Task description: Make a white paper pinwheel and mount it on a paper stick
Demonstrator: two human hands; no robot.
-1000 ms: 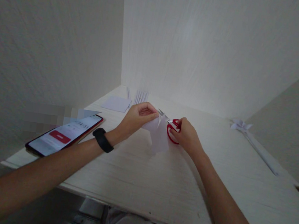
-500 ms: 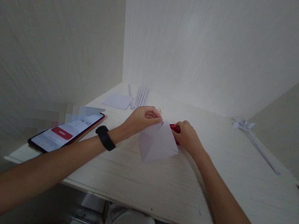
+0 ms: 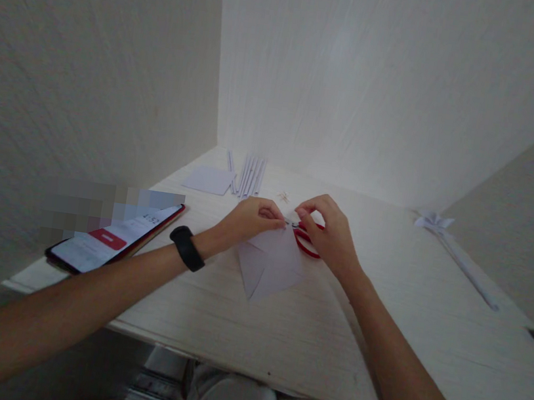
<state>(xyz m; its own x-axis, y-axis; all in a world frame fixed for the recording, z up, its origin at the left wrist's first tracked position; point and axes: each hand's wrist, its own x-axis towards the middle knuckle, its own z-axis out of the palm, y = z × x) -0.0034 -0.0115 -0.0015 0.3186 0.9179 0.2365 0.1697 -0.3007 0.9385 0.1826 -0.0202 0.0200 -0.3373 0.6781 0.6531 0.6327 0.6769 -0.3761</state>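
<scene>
My left hand (image 3: 262,216) pinches the top edge of a white sheet of paper (image 3: 275,267), which shows a cut or fold line on its left part and hangs toward me. Just right of it, my right hand (image 3: 329,232) has thumb and forefinger closed at what looks like a pale bit of the paper's upper corner. Red-handled scissors (image 3: 307,245) lie beneath the right hand, their metal pivot close to the paper's top edge. Their blades are mostly hidden by the paper and my fingers.
Beyond my left hand are a square of white paper (image 3: 207,180) and several rolled paper sticks (image 3: 253,177). Small light-coloured sticks (image 3: 283,196) lie behind the hands. A phone (image 3: 115,238) is at left, and a paper pinwheel on a stick (image 3: 458,256) at right. Walls stand behind and left.
My right hand has come off the scissor handles and its fingertips have moved left and up to the paper's top. The paper has turned, its lower corner swinging slightly left.
</scene>
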